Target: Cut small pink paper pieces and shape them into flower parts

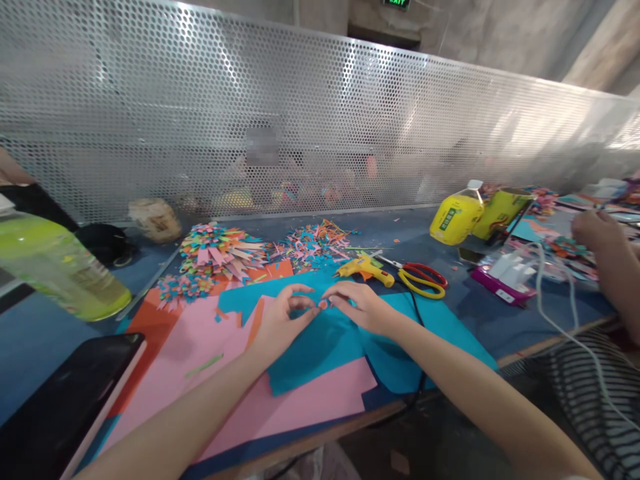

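Note:
Between the fingertips of both my hands is a small rolled piece of paper [323,304], pinkish orange in colour. My left hand [287,313] pinches its left side, thumb and index finger together. From the right, my right hand [363,307] grips it with bent fingers. Under them lie blue paper sheets [320,360] on top of a pink sheet [165,373]. Just beyond my hands rest a yellow glue gun [365,268] and scissors [425,279] with red and yellow handles. A heap of fringed paper pieces [215,250] stands to the left of colourful paper scraps [315,243].
A large bottle [60,267] and a black phone or tablet [70,407] are at the left. On the right stand a yellow bottle [456,217] and a power strip [505,280] with a white cable. Another person's hand [600,230] is at far right. A perforated metal screen [320,120] borders the back.

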{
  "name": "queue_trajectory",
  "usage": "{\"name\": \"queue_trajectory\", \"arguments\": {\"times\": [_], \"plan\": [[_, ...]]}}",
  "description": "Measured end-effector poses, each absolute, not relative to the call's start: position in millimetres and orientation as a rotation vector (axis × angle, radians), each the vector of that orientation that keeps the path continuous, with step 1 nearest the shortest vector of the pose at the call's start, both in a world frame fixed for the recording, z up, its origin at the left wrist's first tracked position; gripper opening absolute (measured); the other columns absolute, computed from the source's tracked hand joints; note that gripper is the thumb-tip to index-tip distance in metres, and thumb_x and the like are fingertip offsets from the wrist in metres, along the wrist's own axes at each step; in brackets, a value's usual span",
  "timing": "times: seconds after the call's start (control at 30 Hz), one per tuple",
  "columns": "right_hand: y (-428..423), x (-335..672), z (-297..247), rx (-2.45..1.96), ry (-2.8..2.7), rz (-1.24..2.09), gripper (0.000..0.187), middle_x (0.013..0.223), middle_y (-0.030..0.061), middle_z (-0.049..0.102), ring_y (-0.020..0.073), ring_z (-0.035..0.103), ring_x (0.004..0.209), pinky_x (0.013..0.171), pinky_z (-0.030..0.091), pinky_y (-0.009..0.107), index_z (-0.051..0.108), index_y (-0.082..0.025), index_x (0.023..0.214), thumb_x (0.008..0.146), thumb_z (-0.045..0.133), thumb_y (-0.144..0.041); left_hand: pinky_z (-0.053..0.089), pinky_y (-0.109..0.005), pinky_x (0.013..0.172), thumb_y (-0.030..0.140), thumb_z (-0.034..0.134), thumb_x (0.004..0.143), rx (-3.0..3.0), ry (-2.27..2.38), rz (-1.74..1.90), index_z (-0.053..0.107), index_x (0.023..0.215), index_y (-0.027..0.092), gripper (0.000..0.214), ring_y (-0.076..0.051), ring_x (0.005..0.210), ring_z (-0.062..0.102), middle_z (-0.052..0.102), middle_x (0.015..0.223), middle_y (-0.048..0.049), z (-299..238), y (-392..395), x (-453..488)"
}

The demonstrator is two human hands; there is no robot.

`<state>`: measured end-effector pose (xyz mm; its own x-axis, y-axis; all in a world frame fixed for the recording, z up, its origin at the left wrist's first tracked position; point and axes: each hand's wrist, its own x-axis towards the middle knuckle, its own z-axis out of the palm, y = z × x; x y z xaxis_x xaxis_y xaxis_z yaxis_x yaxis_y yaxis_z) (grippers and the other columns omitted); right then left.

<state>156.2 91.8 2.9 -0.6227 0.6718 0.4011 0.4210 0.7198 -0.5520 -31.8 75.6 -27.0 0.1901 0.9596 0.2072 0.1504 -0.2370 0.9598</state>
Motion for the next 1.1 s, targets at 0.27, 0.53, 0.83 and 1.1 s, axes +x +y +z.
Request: {"name": "queue_trajectory", "arguments": {"times": [0.27, 0.53, 0.83, 1.1], "plan": [[97, 153, -7, -0.839, -2.300, 0.509, 0.018, 0.069, 0.0022, 0.056, 0.0102, 0.048, 0.061, 0.057, 0.038, 0.021, 0.059, -0.015, 0.080, 0.083, 0.046, -0.028, 0.045, -0.028, 0.072, 0.030, 0.060, 0.069, 1.624, 1.089, 1.137, 0.048, 0.096, 0.020, 0.032, -0.015, 0.077, 0.061, 0.062, 0.077, -0.0008, -24, 72, -31], [99, 152, -12, -0.860, -2.257, 0.564, 0.013, 0.068, 0.0011, 0.055, 0.0091, 0.047, 0.060, 0.056, 0.038, 0.019, 0.057, -0.015, 0.079, 0.082, 0.045, -0.020, 0.045, -0.027, 0.071, 0.029, 0.060, 0.070, 1.633, 1.092, 1.173, 0.047, 0.095, 0.020, 0.030, -0.014, 0.076, 0.060, 0.061, 0.077, -0.0004, -23, 72, -29], [96, 147, -8, -0.886, -2.350, 0.481, 0.013, 0.082, 0.0043, 0.061, 0.0121, 0.054, 0.075, 0.067, 0.041, 0.022, 0.052, -0.016, 0.081, 0.081, 0.041, -0.009, 0.044, -0.028, 0.070, 0.028, 0.060, 0.069, 1.614, 1.087, 1.151, 0.046, 0.095, 0.019, 0.030, -0.015, 0.076, 0.061, 0.062, 0.077, -0.0007, -22, 73, -29], [94, 147, -8, -1.016, -2.385, 0.315, 0.012, 0.085, 0.0052, 0.061, 0.0136, 0.056, 0.077, 0.068, 0.043, 0.023, 0.054, -0.016, 0.082, 0.080, 0.043, -0.011, 0.044, -0.027, 0.068, 0.031, 0.061, 0.068, 1.598, 1.075, 1.165, 0.047, 0.094, 0.019, 0.031, -0.015, 0.072, 0.060, 0.061, 0.072, 0.0006, -25, 77, -28]]}}
